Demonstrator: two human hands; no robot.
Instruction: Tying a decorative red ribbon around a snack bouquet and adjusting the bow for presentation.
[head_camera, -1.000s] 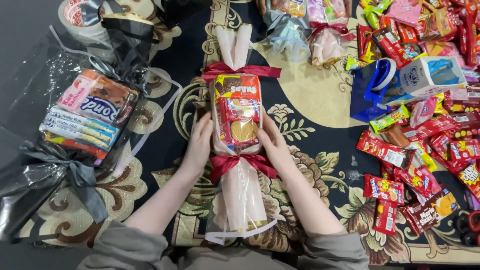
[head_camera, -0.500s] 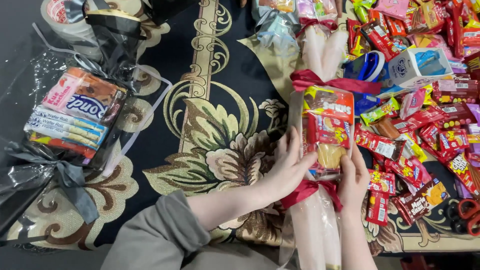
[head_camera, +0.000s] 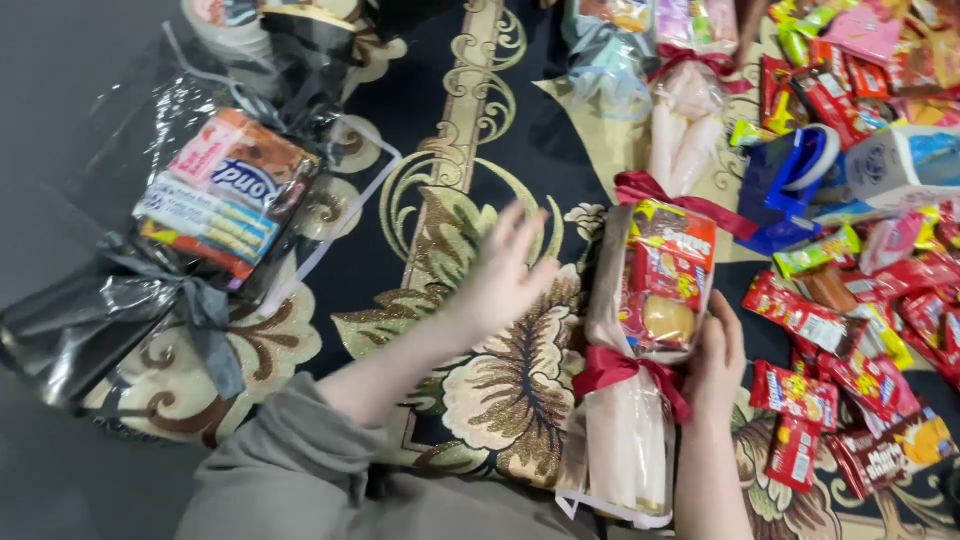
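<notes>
Now that the left hand (head_camera: 505, 270) has lifted off, fingers spread and blurred over the carpet (head_camera: 500, 380), I note the ribbon-tied snack bundle (head_camera: 650, 320) lies beside the candy pile (head_camera: 860, 340), the right hand (head_camera: 715, 355) cupping its side, grip loose.

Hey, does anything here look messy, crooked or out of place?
Mostly the loose snack packets, strewn in an untidy heap on the carpet at the right. The red-ribboned snack bundle by the right hand lies slightly tilted. No spill or damage shows.
</notes>
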